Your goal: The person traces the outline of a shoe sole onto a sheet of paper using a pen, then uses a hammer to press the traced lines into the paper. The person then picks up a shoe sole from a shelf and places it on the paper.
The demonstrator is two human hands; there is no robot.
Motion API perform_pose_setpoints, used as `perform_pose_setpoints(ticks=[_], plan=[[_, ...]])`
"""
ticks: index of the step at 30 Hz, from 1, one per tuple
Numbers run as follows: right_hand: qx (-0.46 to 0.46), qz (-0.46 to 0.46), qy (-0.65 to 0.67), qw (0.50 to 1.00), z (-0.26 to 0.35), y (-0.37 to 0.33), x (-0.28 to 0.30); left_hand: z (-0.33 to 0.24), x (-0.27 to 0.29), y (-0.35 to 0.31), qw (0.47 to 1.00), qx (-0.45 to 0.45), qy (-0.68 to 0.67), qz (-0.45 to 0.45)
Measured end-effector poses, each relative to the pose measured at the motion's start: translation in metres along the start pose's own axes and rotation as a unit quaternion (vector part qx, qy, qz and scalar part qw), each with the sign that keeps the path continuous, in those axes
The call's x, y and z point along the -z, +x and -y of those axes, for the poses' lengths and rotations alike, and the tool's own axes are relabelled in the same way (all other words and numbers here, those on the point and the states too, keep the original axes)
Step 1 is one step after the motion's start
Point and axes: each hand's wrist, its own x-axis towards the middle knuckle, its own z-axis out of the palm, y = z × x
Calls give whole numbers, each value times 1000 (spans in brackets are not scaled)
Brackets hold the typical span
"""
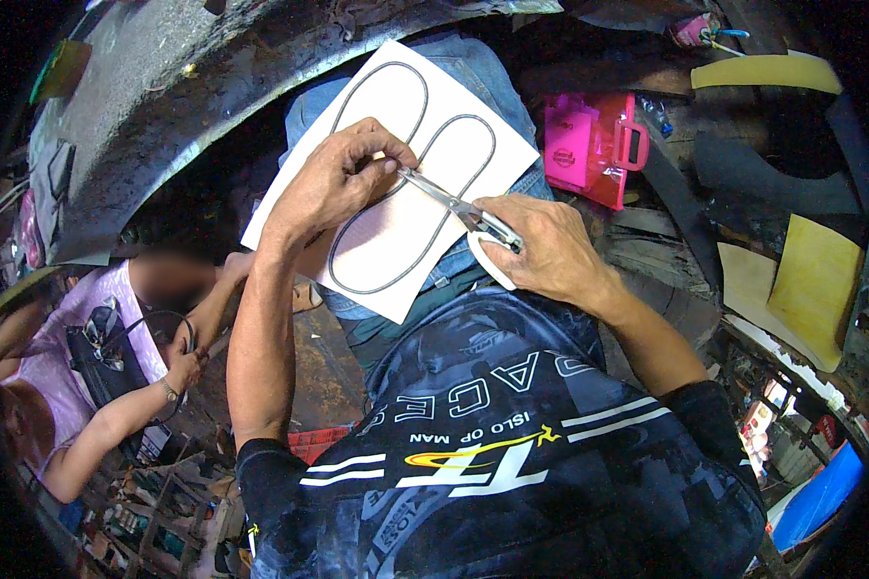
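A white rectangular sheet [304, 214] lies tilted across my denim-covered lap. On it a thin dark cord [493, 147] curves in long loops. My left hand [343, 174] rests over the sheet's middle, thumb and fingers pinched on the cord. My right hand [550, 246], at the sheet's right edge, is closed around a silver scissor-like tool [441, 196] with long narrow jaws. The jaw tips reach the left fingertips, where they meet the cord. Whether they grip it is too small to tell. A white handle part shows below the right fingers.
At the left, another person [130, 318] sits close by, hands holding a dark loop. A pink plastic case [599, 145] stands right of the sheet. Yellow sheets [816, 289] lie farther right. A large grey rough-surfaced slab [164, 125] curves across the far left.
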Motion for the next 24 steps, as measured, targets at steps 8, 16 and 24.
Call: perform_pose_setpoints(ticks=[8, 16, 24], plan=[[29, 10, -21, 999, -9, 2, -10, 4, -2, 2, 1000, -23, 14, -1], [93, -7, 36, 995, -24, -2, -14, -2, -3, -4, 998, 38, -31, -47], [106, -405, -102, 903, -64, 61, 105, -8, -19, -41, 972, 123, -42, -194]])
